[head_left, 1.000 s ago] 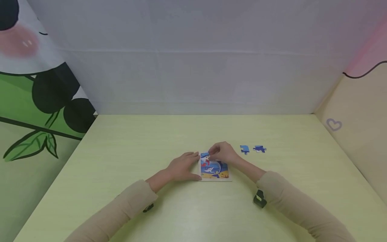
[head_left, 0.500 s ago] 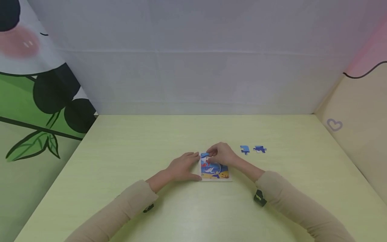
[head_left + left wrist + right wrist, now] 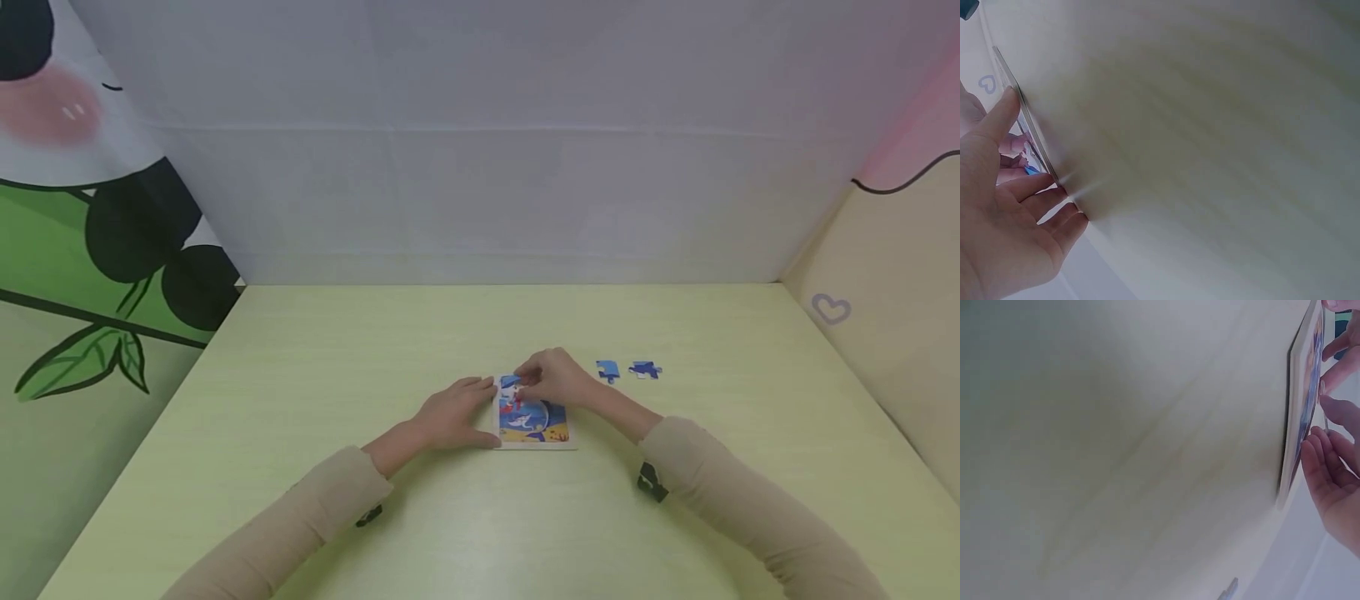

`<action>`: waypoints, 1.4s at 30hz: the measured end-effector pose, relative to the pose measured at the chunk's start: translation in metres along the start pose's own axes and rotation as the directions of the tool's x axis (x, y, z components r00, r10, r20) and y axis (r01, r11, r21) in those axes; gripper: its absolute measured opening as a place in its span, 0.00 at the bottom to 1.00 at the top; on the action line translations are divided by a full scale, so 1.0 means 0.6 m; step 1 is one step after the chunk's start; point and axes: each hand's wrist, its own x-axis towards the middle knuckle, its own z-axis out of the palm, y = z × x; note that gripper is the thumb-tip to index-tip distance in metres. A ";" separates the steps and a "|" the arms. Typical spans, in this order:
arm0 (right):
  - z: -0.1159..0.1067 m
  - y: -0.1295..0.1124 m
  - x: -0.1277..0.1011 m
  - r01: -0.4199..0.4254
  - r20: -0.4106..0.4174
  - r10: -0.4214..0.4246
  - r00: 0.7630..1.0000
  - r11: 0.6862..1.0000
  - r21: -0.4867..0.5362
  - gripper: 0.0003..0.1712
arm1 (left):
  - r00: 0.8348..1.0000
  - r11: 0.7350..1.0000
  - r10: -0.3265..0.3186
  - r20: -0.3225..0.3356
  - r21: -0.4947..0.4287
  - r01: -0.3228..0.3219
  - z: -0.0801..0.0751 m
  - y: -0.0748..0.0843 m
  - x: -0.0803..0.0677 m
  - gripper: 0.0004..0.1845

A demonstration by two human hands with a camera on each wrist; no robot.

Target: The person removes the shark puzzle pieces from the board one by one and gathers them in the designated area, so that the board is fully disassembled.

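A small framed jigsaw puzzle [image 3: 534, 427] with a blue sea picture lies on the table. My left hand [image 3: 456, 417] rests along its left side with thumb and fingers spread, fingertips at the frame's edge. In the left wrist view, that thumb and fingers touch the thin puzzle board [image 3: 1034, 132]. Over the puzzle's far part, my right hand [image 3: 557, 382] pinches a puzzle piece [image 3: 511, 382] near the far left corner. Only a thin edge of the piece [image 3: 1326, 420] shows between thumb and fingers in the right wrist view. The right hand hides the puzzle's far right part.
Two loose blue puzzle pieces, a lighter piece [image 3: 607, 371] and a darker piece [image 3: 645, 369], lie right of the right hand. The pale table [image 3: 360, 333] meets a white cloth-like wall [image 3: 480, 200] at the back. Painted panels flank both sides.
The right hand has shifted slightly at the puzzle's far left part, and the piece at its fingertips now sits a little farther back and tilted. The left hand has stayed in place.
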 end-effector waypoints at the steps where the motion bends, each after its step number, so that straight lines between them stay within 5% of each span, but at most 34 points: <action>1: -0.002 0.001 -0.002 0.009 0.000 -0.009 1.000 1.000 -0.007 0.20 | 1.000 1.000 0.000 0.000 0.001 0.000 0.000 0.000 0.000 0.43; 16: -0.087 0.051 -0.053 0.054 -0.029 -0.057 0.998 0.995 -0.088 0.18 | 1.000 1.000 -0.003 0.000 0.012 0.003 0.002 0.000 0.002 0.43; 34: -0.191 0.187 -0.177 -0.073 -0.122 0.062 0.991 0.993 -0.094 0.17 | 1.000 1.000 -0.002 -0.009 0.006 0.002 0.002 -0.004 -0.001 0.43; 42: -0.209 0.215 -0.205 -0.105 -0.140 0.086 0.986 0.986 -0.133 0.17 | 1.000 1.000 -0.006 -0.004 0.017 0.007 0.002 -0.005 0.000 0.43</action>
